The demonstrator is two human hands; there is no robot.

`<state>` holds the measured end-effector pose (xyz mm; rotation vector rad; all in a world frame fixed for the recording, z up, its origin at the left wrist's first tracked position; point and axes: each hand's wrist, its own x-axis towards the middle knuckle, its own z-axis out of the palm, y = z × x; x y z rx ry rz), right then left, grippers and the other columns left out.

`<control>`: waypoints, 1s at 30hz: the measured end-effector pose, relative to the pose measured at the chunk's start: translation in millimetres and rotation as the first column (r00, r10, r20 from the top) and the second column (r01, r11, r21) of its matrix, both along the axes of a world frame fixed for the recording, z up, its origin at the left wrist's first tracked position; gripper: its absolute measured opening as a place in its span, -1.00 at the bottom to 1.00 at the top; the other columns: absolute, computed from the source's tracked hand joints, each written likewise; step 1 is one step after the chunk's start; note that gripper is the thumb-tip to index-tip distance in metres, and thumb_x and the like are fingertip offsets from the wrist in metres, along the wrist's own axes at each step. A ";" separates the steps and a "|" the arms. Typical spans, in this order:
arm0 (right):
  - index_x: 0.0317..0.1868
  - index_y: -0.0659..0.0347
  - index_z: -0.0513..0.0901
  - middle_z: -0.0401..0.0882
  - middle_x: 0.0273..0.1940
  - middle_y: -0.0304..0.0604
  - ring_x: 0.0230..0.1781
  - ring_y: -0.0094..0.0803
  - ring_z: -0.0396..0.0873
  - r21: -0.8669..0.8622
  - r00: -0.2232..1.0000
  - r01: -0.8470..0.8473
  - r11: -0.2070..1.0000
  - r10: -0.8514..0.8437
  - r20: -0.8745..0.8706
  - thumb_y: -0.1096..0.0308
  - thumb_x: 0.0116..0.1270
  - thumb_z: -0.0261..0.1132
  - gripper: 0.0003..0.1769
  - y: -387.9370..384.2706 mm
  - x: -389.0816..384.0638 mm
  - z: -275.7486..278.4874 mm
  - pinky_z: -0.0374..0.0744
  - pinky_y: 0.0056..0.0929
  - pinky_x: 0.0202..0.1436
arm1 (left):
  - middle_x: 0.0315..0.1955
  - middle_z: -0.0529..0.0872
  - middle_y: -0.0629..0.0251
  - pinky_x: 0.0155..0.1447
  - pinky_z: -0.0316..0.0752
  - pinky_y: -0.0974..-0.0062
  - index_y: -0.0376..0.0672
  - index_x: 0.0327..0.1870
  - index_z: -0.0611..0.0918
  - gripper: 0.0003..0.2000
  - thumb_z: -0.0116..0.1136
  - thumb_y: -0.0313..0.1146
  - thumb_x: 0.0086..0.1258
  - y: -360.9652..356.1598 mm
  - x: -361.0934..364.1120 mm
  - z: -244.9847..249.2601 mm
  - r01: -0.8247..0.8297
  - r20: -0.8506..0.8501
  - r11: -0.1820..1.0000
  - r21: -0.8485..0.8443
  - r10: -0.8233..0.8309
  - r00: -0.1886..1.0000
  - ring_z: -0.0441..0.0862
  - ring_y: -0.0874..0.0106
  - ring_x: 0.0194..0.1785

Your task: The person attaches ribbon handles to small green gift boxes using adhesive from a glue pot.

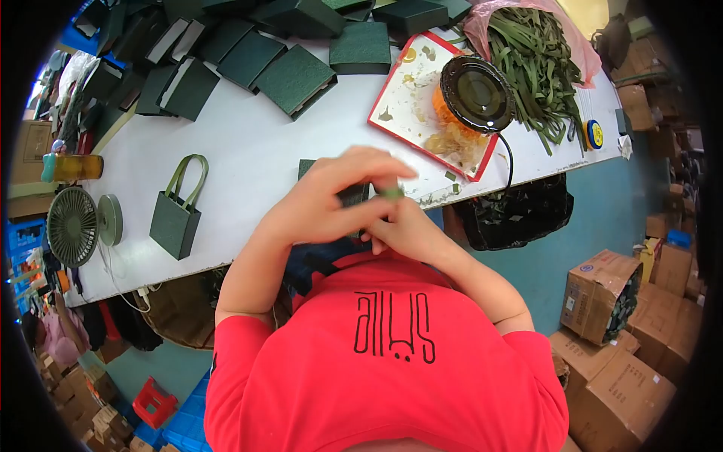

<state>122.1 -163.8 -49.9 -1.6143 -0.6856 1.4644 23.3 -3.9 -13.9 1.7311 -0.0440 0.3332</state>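
Observation:
My left hand [343, 192] reaches over a dark green box [305, 167] at the table's front edge, its thumb and index finger apart. Close by, my right hand [410, 227] is closed, with its fingers curled near the left thumb. A short blurred green strap [392, 193] shows at the top of the right hand, between the left thumb and index finger. Most of the box is hidden behind the left hand. To the left stands a small green bag-shaped box [175, 224] with a strap handle.
Several green boxes [295, 80] crowd the back of the white table [248, 143]. A round black pot [477, 94] sits on a red-edged, glue-stained board [403, 87]. Green straps [531, 71] spill from a pink bag. A fan [73, 224] stands left; cartons [602, 294] lie right.

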 end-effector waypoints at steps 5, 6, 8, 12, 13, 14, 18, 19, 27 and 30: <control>-0.31 0.36 0.59 0.66 -0.44 -0.21 -0.54 -0.57 0.63 -0.008 0.992 0.083 0.997 -0.083 -0.096 0.30 0.54 0.18 -0.71 -5.0 10.3 -6.1 0.61 -0.57 -0.44 | -0.37 0.67 0.39 0.40 0.22 -0.04 -0.15 -0.15 0.71 -0.77 0.26 -0.52 0.15 34.8 -34.7 10.8 0.066 0.063 0.970 0.234 -0.082 0.995 0.62 0.36 -0.20; -0.31 0.36 0.59 0.66 -0.45 -0.21 -0.55 -0.58 0.62 -0.022 0.994 0.078 0.997 -0.080 -0.076 0.29 0.54 0.18 -0.70 -4.0 11.3 -2.7 0.60 -0.58 -0.45 | -0.39 0.63 0.40 0.41 0.20 -0.02 -0.13 -0.18 0.71 -0.79 0.28 -0.49 0.14 43.0 -41.7 7.4 0.001 -0.008 0.889 0.459 0.003 1.000 0.62 0.33 -0.19; -0.32 0.36 0.58 0.66 -0.45 -0.20 -0.56 -0.58 0.61 -0.051 0.997 0.067 0.996 -0.069 -0.036 0.28 0.53 0.19 -0.70 -1.3 12.7 7.2 0.59 -0.58 -0.45 | -0.32 0.53 0.33 0.48 0.10 -0.09 -0.07 -0.13 0.70 -0.69 0.43 -0.23 0.09 47.6 -49.9 -5.4 -0.002 -0.135 0.710 0.704 0.137 0.981 0.57 0.20 -0.03; -0.32 0.35 0.58 0.66 -0.46 -0.20 -0.57 -0.59 0.59 -0.002 0.998 0.058 0.998 -0.058 -0.002 0.28 0.52 0.21 -0.70 -2.1 9.6 1.9 0.57 -0.59 -0.47 | 0.18 0.46 0.13 0.52 0.02 -0.23 -0.10 0.13 0.55 -0.25 0.63 -0.04 -0.15 20.6 -44.2 2.4 -0.036 -0.107 0.659 0.751 0.176 0.979 0.36 0.07 0.37; -0.32 0.36 0.58 0.66 -0.46 -0.20 -0.57 -0.58 0.59 0.003 0.998 0.064 0.998 -0.064 0.004 0.28 0.51 0.22 -0.70 -2.3 8.5 1.1 0.57 -0.59 -0.47 | 0.22 0.45 0.10 0.52 0.05 -0.18 -0.11 0.14 0.54 -0.23 0.65 -0.08 -0.17 16.6 -44.1 -0.5 -0.064 -0.110 0.683 0.727 0.208 0.972 0.36 0.05 0.38; -0.32 0.36 0.58 0.66 -0.46 -0.19 -0.57 -0.58 0.59 0.009 0.997 0.071 0.997 -0.071 0.011 0.28 0.51 0.22 -0.70 -2.3 7.9 0.8 0.57 -0.59 -0.47 | 0.25 0.44 0.08 0.52 0.08 -0.13 -0.12 0.15 0.52 -0.22 0.66 -0.13 -0.18 10.9 -43.0 -6.8 -0.092 -0.113 0.704 0.704 0.239 0.964 0.36 0.03 0.39; -0.30 0.34 0.60 0.67 -0.45 -0.19 -0.56 -0.59 0.61 -0.013 0.996 0.089 0.996 -0.089 0.031 0.26 0.52 0.22 -0.70 -2.9 11.3 7.2 0.58 -0.60 -0.45 | 0.29 0.45 0.00 0.46 0.25 0.01 -0.11 0.20 0.46 -0.17 0.67 -0.27 -0.22 -2.2 -38.0 -31.0 -0.218 -0.010 0.724 0.654 0.296 0.955 0.37 -0.04 0.38; -0.29 0.34 0.60 0.68 -0.45 -0.19 -0.56 -0.59 0.62 -0.023 0.996 0.082 0.996 -0.083 -0.034 0.24 0.54 0.21 -0.69 -4.3 12.9 10.3 0.59 -0.60 -0.44 | 0.29 0.45 -0.01 0.44 0.27 0.03 -0.11 0.19 0.47 -0.18 0.66 -0.30 -0.21 -0.2 -38.6 -31.2 -0.216 0.001 0.753 0.622 0.275 0.961 0.37 -0.05 0.38; -0.13 0.37 0.66 0.73 -0.28 -0.14 -0.44 -0.53 0.67 0.030 0.982 0.074 0.997 -0.067 -0.179 0.12 0.64 0.10 -0.57 -4.1 28.9 21.5 0.63 -0.56 -0.33 | 0.35 0.44 -0.01 0.42 0.32 0.11 -0.13 0.17 0.48 -0.18 0.62 -0.49 -0.29 14.0 -39.5 -28.5 -0.209 0.067 0.830 0.517 0.204 0.977 0.36 -0.06 0.40; -0.08 0.39 0.67 0.73 -0.23 -0.15 -0.37 -0.55 0.68 0.089 0.918 0.326 0.941 -0.293 -0.265 0.13 0.62 0.13 -0.58 -3.1 23.8 15.7 0.64 -0.56 -0.29 | 0.36 0.44 0.00 0.43 0.31 0.12 -0.12 0.18 0.47 -0.17 0.62 -0.49 -0.31 14.7 -39.2 -27.0 -0.193 0.057 0.850 0.490 0.190 0.980 0.35 -0.06 0.41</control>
